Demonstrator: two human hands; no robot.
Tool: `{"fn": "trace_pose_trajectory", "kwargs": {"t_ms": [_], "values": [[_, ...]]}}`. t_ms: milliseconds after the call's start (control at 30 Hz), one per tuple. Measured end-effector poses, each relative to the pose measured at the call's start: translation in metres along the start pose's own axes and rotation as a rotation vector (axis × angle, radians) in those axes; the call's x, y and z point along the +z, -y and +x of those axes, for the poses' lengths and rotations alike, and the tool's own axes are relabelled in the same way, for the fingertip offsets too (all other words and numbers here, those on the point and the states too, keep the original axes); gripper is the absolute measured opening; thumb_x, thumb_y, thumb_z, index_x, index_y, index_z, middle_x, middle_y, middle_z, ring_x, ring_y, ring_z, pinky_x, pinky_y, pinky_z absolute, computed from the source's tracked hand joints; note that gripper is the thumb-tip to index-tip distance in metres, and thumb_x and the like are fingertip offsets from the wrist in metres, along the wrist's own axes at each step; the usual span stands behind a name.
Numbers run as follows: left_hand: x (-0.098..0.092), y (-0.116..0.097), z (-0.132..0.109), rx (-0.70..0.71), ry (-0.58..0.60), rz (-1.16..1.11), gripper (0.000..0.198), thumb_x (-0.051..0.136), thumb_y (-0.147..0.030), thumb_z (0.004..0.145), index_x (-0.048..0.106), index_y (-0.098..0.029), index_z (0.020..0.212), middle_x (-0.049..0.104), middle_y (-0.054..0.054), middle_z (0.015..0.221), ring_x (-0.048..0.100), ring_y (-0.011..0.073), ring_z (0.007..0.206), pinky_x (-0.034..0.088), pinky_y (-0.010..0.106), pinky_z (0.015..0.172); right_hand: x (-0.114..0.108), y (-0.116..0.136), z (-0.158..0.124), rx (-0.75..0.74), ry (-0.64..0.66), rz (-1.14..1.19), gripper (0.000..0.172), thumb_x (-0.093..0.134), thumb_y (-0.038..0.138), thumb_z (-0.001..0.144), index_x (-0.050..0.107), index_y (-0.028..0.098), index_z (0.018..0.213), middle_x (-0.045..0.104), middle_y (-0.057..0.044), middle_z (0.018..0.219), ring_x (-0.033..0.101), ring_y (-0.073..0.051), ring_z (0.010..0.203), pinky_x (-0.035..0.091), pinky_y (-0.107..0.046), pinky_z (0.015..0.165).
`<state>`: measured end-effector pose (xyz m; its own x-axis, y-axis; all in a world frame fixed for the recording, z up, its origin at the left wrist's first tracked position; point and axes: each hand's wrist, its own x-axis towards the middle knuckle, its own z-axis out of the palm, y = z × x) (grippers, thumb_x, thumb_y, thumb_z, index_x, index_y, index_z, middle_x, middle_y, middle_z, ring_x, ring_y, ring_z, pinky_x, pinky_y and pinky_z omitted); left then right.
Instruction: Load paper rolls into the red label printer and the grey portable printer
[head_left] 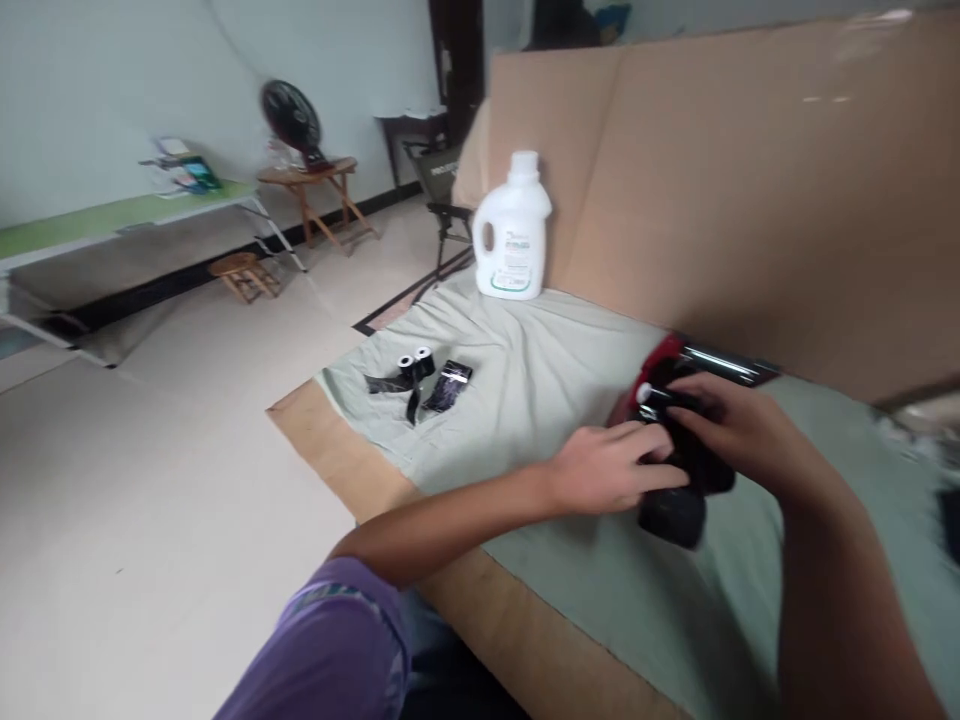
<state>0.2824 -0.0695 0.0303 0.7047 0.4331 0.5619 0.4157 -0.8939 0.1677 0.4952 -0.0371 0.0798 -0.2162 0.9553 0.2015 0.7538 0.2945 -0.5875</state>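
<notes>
A red and black device (666,352), with a glossy dark tube on its far side, lies on the green cloth (525,350) under my hands. I cannot make out its kind. My left hand (615,465) has its fingers curled against the device's rounded black part (673,518) on the near side. My right hand (724,415) pinches a small black roll with a white core (657,397) over the device. Farther left, similar small black rolls (415,364) with white cores rest beside a loose black strip and a shiny black plastic packet (450,384).
A white jug (514,230) stands at the back of the cloth, before an upright cardboard panel (720,180). Cardboard (330,440) edges the surface on the left. Beyond are a green table (112,215), a fan (292,118) on a wooden stool, and a folding chair (439,180).
</notes>
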Motion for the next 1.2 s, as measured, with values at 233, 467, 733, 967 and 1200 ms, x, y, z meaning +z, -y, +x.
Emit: {"fn": "trace_pose_trajectory", "kwargs": {"t_ms": [233,467,733,967,1200], "values": [[0.05,-0.003,-0.036,-0.074,-0.352,0.011,0.026,0.06,-0.023,0.092,0.078,-0.034,0.108,0.065,0.005,0.096,0.054,0.0192,0.095,0.035,0.035,0.083,0.016,0.008,0.0,0.028,-0.05,-0.163,0.023,0.055,0.023,0.088,0.066,0.023,0.108,0.075,-0.005,0.107,0.068,-0.025,0.097,0.049,-0.038,0.085],[0.063,-0.009,-0.036,-0.054,-0.31,-0.022,0.035,0.064,-0.018,0.085,0.077,-0.035,0.113,0.068,0.005,0.101,0.053,0.0207,0.099,0.033,0.036,0.084,0.008,-0.007,-0.008,0.233,0.086,-0.375,0.025,0.06,0.019,0.084,0.067,0.024,0.107,0.075,-0.004,0.109,0.068,-0.026,0.098,0.048,-0.036,0.082],[0.067,-0.01,-0.034,-0.052,-0.304,-0.022,0.045,0.059,-0.015,0.086,0.074,-0.037,0.122,0.069,0.004,0.103,0.054,0.0197,0.098,0.033,0.036,0.082,0.007,-0.007,-0.006,0.313,0.118,-0.423,0.029,0.058,0.019,0.086,0.067,0.025,0.113,0.075,-0.005,0.112,0.069,-0.025,0.098,0.048,-0.033,0.078],[0.069,-0.014,-0.031,-0.055,-0.323,-0.026,0.04,0.053,-0.018,0.095,0.073,-0.036,0.124,0.069,0.004,0.105,0.055,0.0184,0.099,0.036,0.034,0.083,0.013,-0.005,-0.001,0.35,0.105,-0.513,0.035,0.058,0.02,0.087,0.07,0.025,0.12,0.075,-0.009,0.117,0.067,-0.027,0.109,0.049,-0.035,0.087],[0.066,-0.011,-0.029,-0.114,-0.325,-0.032,0.034,0.055,-0.028,0.099,0.072,-0.036,0.128,0.067,0.006,0.11,0.055,0.0192,0.1,0.038,0.033,0.086,0.015,-0.003,-0.002,0.368,-0.004,-0.377,0.029,0.06,0.021,0.083,0.077,0.024,0.107,0.077,-0.007,0.11,0.07,-0.026,0.1,0.051,-0.035,0.081]]}}
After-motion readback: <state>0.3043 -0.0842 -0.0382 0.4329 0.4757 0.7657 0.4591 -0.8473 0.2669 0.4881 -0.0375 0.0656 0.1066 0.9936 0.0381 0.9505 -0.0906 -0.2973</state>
